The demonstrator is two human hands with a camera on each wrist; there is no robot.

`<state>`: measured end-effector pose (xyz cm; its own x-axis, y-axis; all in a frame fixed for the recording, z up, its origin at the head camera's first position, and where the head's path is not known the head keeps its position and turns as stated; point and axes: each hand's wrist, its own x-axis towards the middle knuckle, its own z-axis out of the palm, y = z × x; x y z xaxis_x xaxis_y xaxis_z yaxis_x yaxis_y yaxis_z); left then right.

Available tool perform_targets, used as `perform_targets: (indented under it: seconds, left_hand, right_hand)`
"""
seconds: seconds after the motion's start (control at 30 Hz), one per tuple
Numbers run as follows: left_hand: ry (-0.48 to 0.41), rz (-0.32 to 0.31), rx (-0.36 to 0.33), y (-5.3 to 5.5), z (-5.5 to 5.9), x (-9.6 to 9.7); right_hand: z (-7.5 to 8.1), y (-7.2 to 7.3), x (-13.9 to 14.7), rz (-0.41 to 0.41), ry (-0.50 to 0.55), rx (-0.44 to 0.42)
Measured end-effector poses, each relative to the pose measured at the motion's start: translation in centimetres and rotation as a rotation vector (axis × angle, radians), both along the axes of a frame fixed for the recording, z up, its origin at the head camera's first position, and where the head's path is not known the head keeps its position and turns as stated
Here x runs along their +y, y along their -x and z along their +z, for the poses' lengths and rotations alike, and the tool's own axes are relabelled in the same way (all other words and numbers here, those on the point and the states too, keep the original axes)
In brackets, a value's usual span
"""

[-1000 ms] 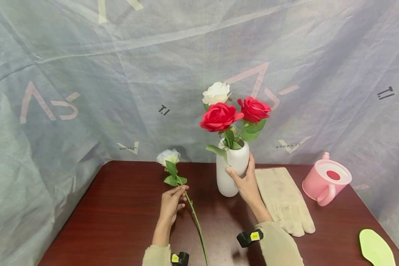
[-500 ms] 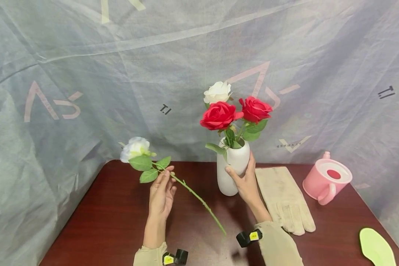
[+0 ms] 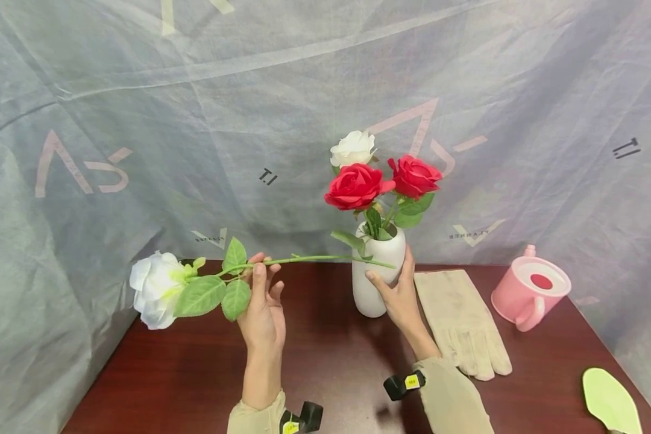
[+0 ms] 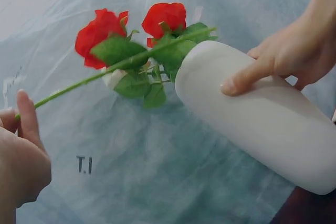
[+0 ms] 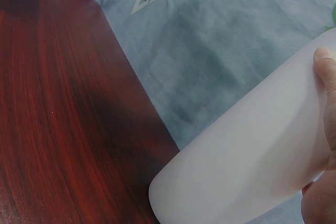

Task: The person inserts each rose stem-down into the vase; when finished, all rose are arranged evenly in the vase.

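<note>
White rose (image 3: 154,288) pinched by the stem in left hand (image 3: 263,313) — bloom out past the fingers, stem tip lying level at the mouth of white vase (image 3: 377,274). Right hand (image 3: 398,295) wrapped round that vase — red roses (image 3: 382,181) above the grip, beige glove (image 3: 461,322) just beside.

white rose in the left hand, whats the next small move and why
Probably tip the white rose bloom-up, so its stem end drops toward the vase mouth: the left hand holds it roughly level, stem tip already at the vase, which the right hand steadies.
</note>
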<state>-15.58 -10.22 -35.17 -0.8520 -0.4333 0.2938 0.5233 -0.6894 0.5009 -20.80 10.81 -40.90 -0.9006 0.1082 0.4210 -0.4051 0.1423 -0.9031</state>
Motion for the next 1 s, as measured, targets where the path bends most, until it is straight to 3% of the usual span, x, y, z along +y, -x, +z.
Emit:
perform_targets:
  seconds: [0.13,0.33,0.6,0.73,0.9,1.0]
  left_hand:
    - [0.017,0.118,0.051,0.7,1.0,0.8]
    - [0.097,0.223,0.090,1.9,1.7,1.3]
    - [0.192,0.436,0.122,2.7,1.8,1.5]
    - [0.226,0.450,0.141,3.2,1.7,2.3]
    - [0.305,0.399,0.172,3.4,1.2,3.8]
    - [0.348,0.365,0.209,3.3,1.1,4.6]
  right_hand:
    - [0.2,-0.1,0.1,-0.011,-0.007,-0.018]
    - [0.2,0.0,0.1,-0.015,-0.010,-0.033]
    - [-2.8,1.8,0.6,-0.018,0.003,-0.045]
    - [-3.1,1.9,0.6,-0.027,0.004,-0.031]
    - [-2.7,1.7,0.6,-0.026,0.010,-0.033]
    - [-1.7,1.1,0.3,-0.014,0.021,-0.028]
